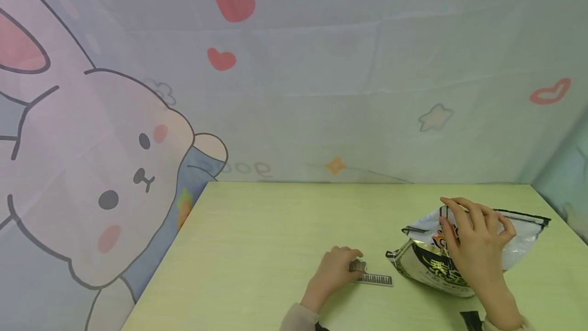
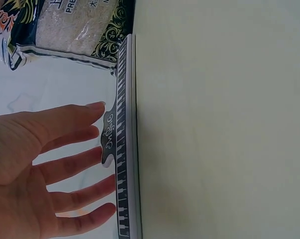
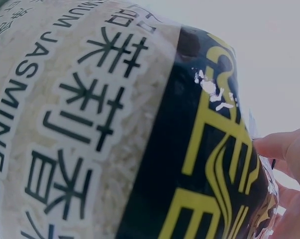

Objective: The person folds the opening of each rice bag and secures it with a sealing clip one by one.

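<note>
A flat, ruler-like strip with a piano-key pattern lies on the table. Its scalloped tab carries lettering that reads like "Music". Thumb and fingertips of my left hand are at this tab, fingers spread and slightly bent. To the right, a plastic bag of jasmine rice stands tilted, its white upper part slanting upward. My right hand holds the bag near its top, thumb on the front and fingers reaching over the upper edge. Part of the bag is hidden behind that hand.
Both things are on a pale yellow-green table. A printed cloth backdrop with a rabbit and hearts hangs behind the table and along its left side. A small dark piece shows by the right sleeve.
</note>
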`<state>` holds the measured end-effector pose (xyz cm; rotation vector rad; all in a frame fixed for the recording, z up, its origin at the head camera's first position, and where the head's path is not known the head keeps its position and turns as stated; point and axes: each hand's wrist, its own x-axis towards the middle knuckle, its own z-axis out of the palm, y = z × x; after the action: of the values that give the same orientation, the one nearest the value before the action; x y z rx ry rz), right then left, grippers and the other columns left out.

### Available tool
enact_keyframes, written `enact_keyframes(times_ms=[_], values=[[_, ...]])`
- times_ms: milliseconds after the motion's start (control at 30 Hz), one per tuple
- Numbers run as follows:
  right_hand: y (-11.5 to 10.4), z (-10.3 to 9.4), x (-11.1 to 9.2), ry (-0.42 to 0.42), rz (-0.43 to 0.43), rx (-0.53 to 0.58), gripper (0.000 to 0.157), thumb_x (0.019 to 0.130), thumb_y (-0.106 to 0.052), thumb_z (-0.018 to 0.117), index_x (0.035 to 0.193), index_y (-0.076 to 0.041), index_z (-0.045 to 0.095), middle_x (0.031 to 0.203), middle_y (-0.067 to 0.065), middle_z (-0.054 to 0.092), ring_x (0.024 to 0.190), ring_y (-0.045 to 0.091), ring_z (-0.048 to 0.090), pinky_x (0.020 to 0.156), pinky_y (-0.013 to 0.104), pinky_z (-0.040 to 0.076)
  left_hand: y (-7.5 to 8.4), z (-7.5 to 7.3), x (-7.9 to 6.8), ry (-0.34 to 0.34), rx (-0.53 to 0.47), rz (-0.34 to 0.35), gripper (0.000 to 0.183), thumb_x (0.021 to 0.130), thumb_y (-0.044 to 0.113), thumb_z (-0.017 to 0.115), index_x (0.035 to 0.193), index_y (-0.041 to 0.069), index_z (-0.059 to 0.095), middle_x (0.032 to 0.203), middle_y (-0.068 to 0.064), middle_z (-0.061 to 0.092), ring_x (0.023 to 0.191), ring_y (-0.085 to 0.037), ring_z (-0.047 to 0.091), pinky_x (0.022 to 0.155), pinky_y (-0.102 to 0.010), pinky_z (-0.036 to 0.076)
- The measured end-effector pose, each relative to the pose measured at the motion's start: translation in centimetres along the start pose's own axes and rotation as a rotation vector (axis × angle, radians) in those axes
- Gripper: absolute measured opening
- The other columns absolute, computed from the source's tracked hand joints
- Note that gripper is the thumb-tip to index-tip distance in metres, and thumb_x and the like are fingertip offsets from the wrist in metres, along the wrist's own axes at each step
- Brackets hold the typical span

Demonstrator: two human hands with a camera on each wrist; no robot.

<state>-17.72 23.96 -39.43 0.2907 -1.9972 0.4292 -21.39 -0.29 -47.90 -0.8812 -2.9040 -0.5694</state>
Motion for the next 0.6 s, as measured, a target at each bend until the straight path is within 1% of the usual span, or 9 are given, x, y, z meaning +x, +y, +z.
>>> enact_keyframes(times_ms=[133, 267, 367, 467, 600], values=[[0.04, 0.02, 0.04, 0.004, -0.001, 0.005, 0.045, 0.094, -0.041, 0.037, 0.105, -0.003, 0.060, 0.104, 0.020, 0.054, 0.092, 0.041, 0.037, 0.085, 0.063, 0.011, 0.15, -0.04, 0.16, -0.023, 0.009, -0.002, 0.033, 0.072, 0.027, 0.072, 0.103, 0.017, 0.064, 0.086, 0.006, 0.066, 0.069, -0.003, 0.049, 0.058, -0.015, 0.036], [0.06, -0.03, 0.04, 0.005, -0.005, -0.001, 0.044, 0.094, -0.040, 0.038, 0.105, -0.003, 0.060, 0.104, 0.020, 0.054, 0.091, 0.041, 0.038, 0.085, 0.063, 0.011, 0.30, 0.18, 0.35, -0.049, 0.028, -0.004, 0.034, 0.071, 0.027, 0.072, 0.102, 0.017, 0.065, 0.086, 0.007, 0.066, 0.072, -0.003, 0.054, 0.063, -0.017, 0.042], [0.06, -0.03, 0.04, 0.007, -0.011, -0.006, 0.044, 0.094, -0.039, 0.038, 0.105, -0.003, 0.060, 0.104, 0.021, 0.054, 0.091, 0.041, 0.038, 0.085, 0.063, 0.011, 0.44, 0.28, 0.43, -0.061, 0.036, -0.017, 0.035, 0.070, 0.027, 0.073, 0.103, 0.018, 0.065, 0.086, 0.007, 0.066, 0.075, -0.004, 0.055, 0.065, -0.019, 0.044], [0.07, 0.00, 0.02, 0.012, -0.012, -0.007, 0.044, 0.094, -0.039, 0.038, 0.105, -0.003, 0.060, 0.105, 0.021, 0.054, 0.091, 0.042, 0.038, 0.085, 0.063, 0.011, 0.61, 0.20, 0.47, -0.055, 0.041, -0.022, 0.035, 0.070, 0.026, 0.073, 0.103, 0.017, 0.065, 0.086, 0.007, 0.066, 0.076, -0.005, 0.055, 0.065, -0.019, 0.044], [0.05, 0.00, 0.01, 0.010, -0.012, -0.007, 0.044, 0.094, -0.039, 0.038, 0.105, -0.003, 0.060, 0.105, 0.021, 0.054, 0.091, 0.042, 0.038, 0.085, 0.063, 0.011, 0.78, 0.10, 0.51, -0.028, 0.059, -0.008, 0.035, 0.068, 0.022, 0.075, 0.101, 0.016, 0.066, 0.087, 0.006, 0.066, 0.077, -0.007, 0.056, 0.065, -0.019, 0.044]])
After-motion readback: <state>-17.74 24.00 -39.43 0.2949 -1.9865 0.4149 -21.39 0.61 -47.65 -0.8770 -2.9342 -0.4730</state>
